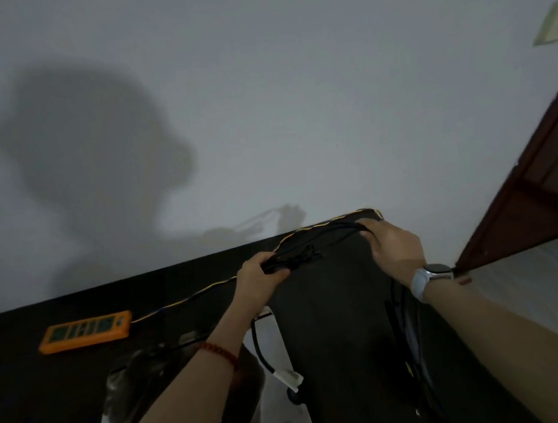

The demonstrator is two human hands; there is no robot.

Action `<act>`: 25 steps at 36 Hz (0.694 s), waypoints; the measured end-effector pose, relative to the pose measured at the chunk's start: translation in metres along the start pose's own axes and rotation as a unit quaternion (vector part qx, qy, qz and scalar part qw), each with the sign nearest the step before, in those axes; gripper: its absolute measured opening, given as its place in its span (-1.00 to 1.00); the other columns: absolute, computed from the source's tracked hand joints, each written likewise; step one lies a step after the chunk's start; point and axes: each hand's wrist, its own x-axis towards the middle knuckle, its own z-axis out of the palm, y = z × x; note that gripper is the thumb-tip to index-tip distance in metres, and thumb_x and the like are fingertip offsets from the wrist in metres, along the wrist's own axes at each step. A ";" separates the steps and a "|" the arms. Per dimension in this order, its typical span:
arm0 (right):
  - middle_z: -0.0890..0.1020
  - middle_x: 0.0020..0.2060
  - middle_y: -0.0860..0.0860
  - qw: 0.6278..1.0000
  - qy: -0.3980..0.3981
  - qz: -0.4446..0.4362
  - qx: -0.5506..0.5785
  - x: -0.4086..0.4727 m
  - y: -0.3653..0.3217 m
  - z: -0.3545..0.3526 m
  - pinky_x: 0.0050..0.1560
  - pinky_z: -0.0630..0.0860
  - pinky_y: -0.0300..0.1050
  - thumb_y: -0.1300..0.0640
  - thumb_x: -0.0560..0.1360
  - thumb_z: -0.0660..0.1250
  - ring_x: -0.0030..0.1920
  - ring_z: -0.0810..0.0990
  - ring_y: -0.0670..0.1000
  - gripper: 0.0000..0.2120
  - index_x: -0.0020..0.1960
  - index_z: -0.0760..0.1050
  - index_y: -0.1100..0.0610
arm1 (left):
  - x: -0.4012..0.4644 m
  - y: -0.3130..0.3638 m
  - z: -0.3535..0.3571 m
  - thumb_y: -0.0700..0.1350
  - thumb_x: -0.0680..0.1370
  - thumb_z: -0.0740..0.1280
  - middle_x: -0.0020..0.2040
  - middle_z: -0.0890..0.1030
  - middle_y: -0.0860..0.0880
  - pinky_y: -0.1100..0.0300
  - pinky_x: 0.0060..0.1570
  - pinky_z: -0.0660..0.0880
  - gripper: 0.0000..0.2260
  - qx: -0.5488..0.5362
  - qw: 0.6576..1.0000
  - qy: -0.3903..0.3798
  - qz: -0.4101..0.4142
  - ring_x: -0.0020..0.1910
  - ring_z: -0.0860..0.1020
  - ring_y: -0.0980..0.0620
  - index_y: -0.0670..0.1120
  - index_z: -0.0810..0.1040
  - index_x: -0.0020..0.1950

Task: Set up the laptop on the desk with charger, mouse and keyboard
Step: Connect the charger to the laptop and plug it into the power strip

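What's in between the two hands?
In the head view, a bundle of black cable stretches from the left hand to the right hand.

- One camera only, worn on the person's head.
- It looks forward and down over both forearms, close above the dark desk [29, 375].
- It faces the grey wall [292, 89], which fills the upper half.

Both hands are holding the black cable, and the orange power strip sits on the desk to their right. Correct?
Not quite. In the head view the orange power strip lies on the desk to their left. Left hand and right hand do hold the black cable.
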 end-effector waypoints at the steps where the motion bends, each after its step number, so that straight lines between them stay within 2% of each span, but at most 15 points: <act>1: 0.59 0.02 0.15 1.000 -0.007 -0.003 0.001 0.008 0.000 0.007 -0.15 0.51 0.06 0.03 0.58 0.10 -0.04 0.58 0.24 -0.69 0.29 0.39 0.04 | 0.006 -0.003 0.000 -0.22 0.43 0.42 0.02 0.56 -0.06 0.30 -0.09 0.38 -0.69 0.001 1.000 0.007 -0.008 -0.02 0.50 0.05 -0.15 0.52 0.16; 5: 0.57 0.01 0.14 0.999 -0.036 -0.009 -0.013 0.039 0.004 0.035 -0.16 0.48 0.06 0.02 0.58 0.08 -0.04 0.57 0.25 -0.68 0.29 0.38 0.04 | 0.022 -0.018 0.002 -0.24 0.47 0.36 0.15 0.55 -0.11 0.27 0.03 0.37 -0.67 -0.009 0.999 0.021 -0.050 0.05 0.47 0.08 -0.16 0.47 0.23; 8: 0.56 0.04 0.15 0.996 -0.081 -0.011 -0.031 0.063 0.011 0.061 -0.16 0.46 0.03 0.00 0.59 0.06 -0.04 0.57 0.25 -0.66 0.32 0.35 0.04 | 0.034 -0.034 0.012 -0.24 0.50 0.32 0.21 0.54 -0.12 0.23 0.14 0.38 -0.66 -0.009 0.997 0.012 -0.082 0.16 0.48 0.00 -0.16 0.44 0.27; 11: 0.55 0.09 0.16 0.990 -0.133 -0.011 -0.037 0.081 0.017 0.087 -0.08 0.47 0.05 0.00 0.59 0.04 0.02 0.55 0.24 -0.66 0.33 0.32 0.03 | 0.045 -0.050 0.026 -0.22 0.52 0.29 0.25 0.52 -0.13 0.07 0.25 0.40 -0.66 0.008 0.993 0.008 -0.114 0.21 0.48 -0.07 -0.16 0.42 0.30; 14: 0.56 0.09 0.17 0.990 -0.141 -0.005 -0.028 0.092 0.023 0.111 -0.07 0.46 0.05 0.01 0.59 0.06 0.03 0.55 0.24 -0.67 0.32 0.34 0.04 | 0.057 -0.062 0.040 -0.20 0.54 0.28 0.25 0.51 -0.17 -0.03 0.24 0.41 -0.65 0.020 0.990 0.012 -0.143 0.19 0.50 -0.14 -0.17 0.40 0.32; 16: 0.57 0.08 0.18 0.992 -0.125 -0.007 -0.020 0.097 0.022 0.123 -0.10 0.46 0.03 0.02 0.58 0.09 0.02 0.56 0.25 -0.68 0.30 0.37 0.06 | 0.065 -0.070 0.047 -0.21 0.54 0.27 0.25 0.51 -0.18 0.03 0.24 0.40 -0.65 0.032 0.988 0.025 -0.151 0.20 0.49 -0.14 -0.18 0.40 0.32; 19: 0.56 0.10 0.20 0.992 -0.124 0.010 0.018 0.104 0.019 0.135 -0.03 0.46 0.07 0.04 0.57 0.13 0.08 0.54 0.26 -0.69 0.28 0.39 0.07 | 0.074 -0.080 0.055 -0.23 0.53 0.27 0.24 0.52 -0.20 0.17 0.19 0.33 -0.67 0.046 0.986 0.052 -0.151 0.22 0.47 -0.12 -0.20 0.42 0.29; 25: 0.53 0.20 0.19 0.976 -0.159 0.052 0.139 0.099 0.012 0.157 0.17 0.39 0.04 0.12 0.57 0.15 0.20 0.48 0.22 -0.69 0.30 0.41 0.10 | 0.081 -0.107 0.069 -0.27 0.53 0.24 0.25 0.49 -0.24 0.12 0.19 0.34 -0.66 0.075 0.978 0.057 -0.188 0.23 0.45 -0.18 -0.21 0.38 0.31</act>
